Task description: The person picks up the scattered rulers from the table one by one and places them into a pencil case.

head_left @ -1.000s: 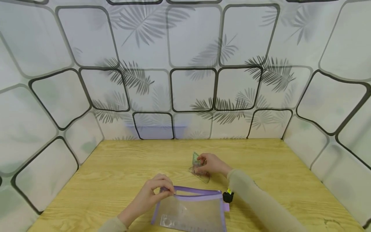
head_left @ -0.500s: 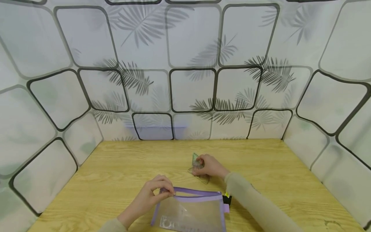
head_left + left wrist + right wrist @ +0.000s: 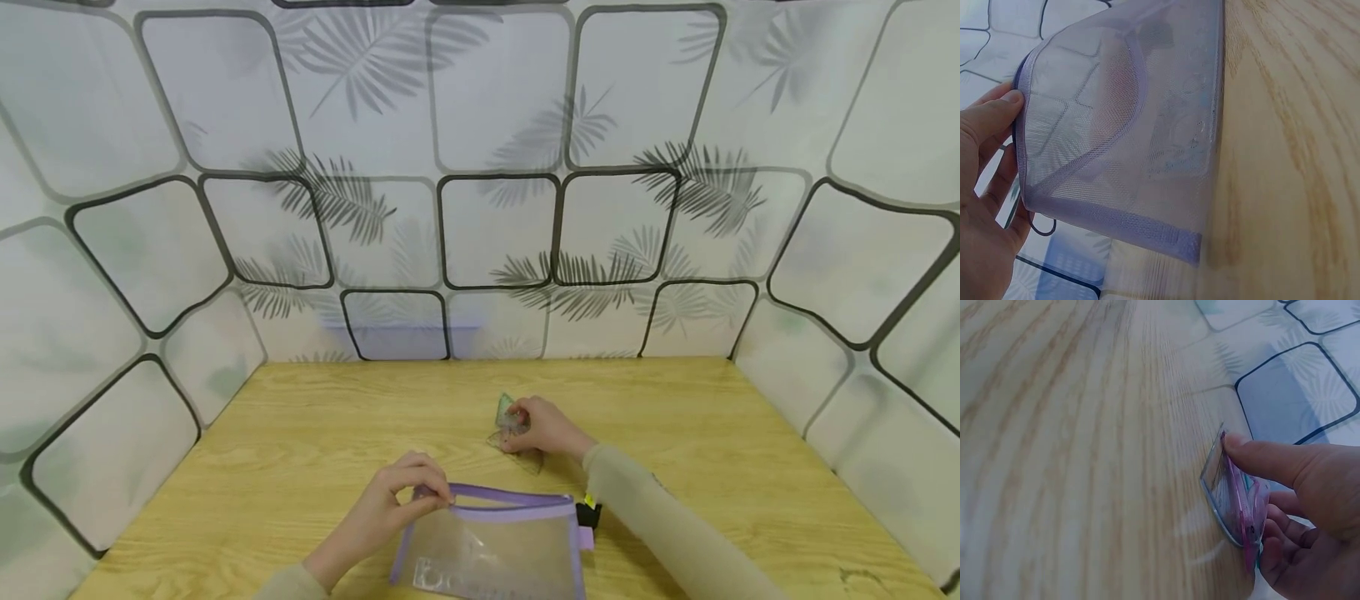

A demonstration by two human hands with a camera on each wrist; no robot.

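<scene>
My left hand [image 3: 401, 496] pinches the upper edge of a see-through mesh zipper pouch [image 3: 517, 546] with purple trim, whose mouth gapes. Inside it, a clear ruler with round cut-outs [image 3: 450, 577] lies near the bottom. Beyond the pouch, my right hand [image 3: 546, 429] pinches several thin transparent drawing pieces between thumb and fingers. Among them are a green-tinted set square [image 3: 506, 408] and a clear one that looks like a protractor [image 3: 534, 462]. In the right wrist view, the stacked pieces [image 3: 1235, 500] stand tilted against the table, with pink and teal edges showing; the fingers partly hide them.
A small black object with a yellow patch [image 3: 588, 514] sits beside the pouch's right edge, partly behind the right sleeve. The wood-grain table [image 3: 360, 417] meets patterned walls [image 3: 495, 233] at the back and both sides.
My right hand has shifted slightly left and gathered the drawing pieces closer between thumb and fingers. The left hand and pouch have hardly moved.
</scene>
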